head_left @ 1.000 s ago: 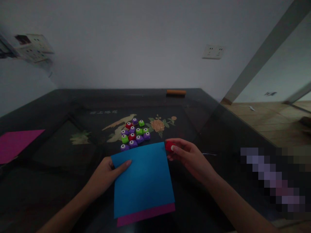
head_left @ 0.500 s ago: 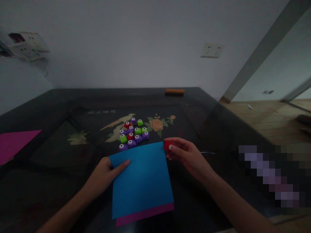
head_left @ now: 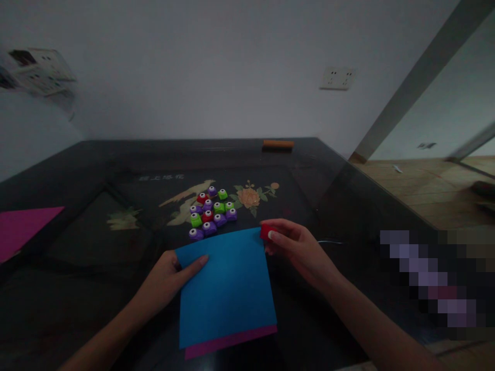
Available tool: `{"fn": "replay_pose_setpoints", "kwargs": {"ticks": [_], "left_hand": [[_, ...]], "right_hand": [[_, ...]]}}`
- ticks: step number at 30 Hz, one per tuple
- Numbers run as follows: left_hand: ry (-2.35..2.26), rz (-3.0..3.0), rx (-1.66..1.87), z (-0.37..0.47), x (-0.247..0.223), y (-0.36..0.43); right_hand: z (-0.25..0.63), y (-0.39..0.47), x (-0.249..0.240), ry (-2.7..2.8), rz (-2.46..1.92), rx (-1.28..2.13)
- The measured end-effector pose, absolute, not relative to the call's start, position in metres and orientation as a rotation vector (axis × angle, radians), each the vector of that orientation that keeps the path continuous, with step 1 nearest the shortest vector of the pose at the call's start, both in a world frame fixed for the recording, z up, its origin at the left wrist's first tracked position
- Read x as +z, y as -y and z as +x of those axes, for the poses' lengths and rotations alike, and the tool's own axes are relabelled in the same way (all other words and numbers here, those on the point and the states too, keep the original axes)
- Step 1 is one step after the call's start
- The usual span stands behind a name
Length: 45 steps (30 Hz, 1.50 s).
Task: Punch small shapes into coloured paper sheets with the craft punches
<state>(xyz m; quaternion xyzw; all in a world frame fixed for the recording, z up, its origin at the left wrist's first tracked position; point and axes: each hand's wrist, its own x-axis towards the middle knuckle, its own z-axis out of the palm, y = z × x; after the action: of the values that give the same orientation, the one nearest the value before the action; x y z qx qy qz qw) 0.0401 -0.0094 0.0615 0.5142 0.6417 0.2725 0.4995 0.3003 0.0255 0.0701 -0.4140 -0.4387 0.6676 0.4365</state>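
Note:
A blue sheet [head_left: 228, 288] lies over a magenta sheet [head_left: 232, 342], whose lower strip shows below it. My left hand [head_left: 176, 270] grips the blue sheet's upper left corner, thumb on top and fingers underneath. Between the thumb and fingers of my right hand [head_left: 294, 245] is a small red piece [head_left: 265, 231], at the sheet's upper right corner. Beyond the sheets sit several small eye-topped pieces in purple [head_left: 209, 228], green [head_left: 196, 220] and red [head_left: 202, 198].
The dark table [head_left: 309, 185] has flower and bird pictures on its top. Another magenta sheet [head_left: 27, 229] lies at the left edge. An orange-brown roll [head_left: 278, 144] rests near the wall. A thin pale strand [head_left: 330, 241] is right of my right hand.
The red piece in my right hand has shifted slightly left and now overlaps the blue sheet's upper right corner. My left hand keeps its hold.

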Motion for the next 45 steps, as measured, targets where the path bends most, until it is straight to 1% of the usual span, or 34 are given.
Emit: {"fn": "replay_pose_setpoints", "kwargs": {"ticks": [11,19,36,45], "left_hand": [[-1.524,1.242,0.672,0.0394,0.0601,0.0105],[-1.541,1.271,0.619,0.039,0.0592,0.0078],[-1.556,1.468,0.504,0.0357,0.061,0.0076],[-1.541,1.422,0.543,0.0382,0.0597,0.0079]], "right_hand": [[0.3008,-0.024,0.0707,1.183,-1.058,1.583],[0.3004,-0.0243,0.0714,1.19,-1.074,1.569],[0.3018,-0.0242,0.0694,1.31,-1.143,1.654],[0.3008,-0.0264,0.0698,1.289,-1.186,1.672]]}}
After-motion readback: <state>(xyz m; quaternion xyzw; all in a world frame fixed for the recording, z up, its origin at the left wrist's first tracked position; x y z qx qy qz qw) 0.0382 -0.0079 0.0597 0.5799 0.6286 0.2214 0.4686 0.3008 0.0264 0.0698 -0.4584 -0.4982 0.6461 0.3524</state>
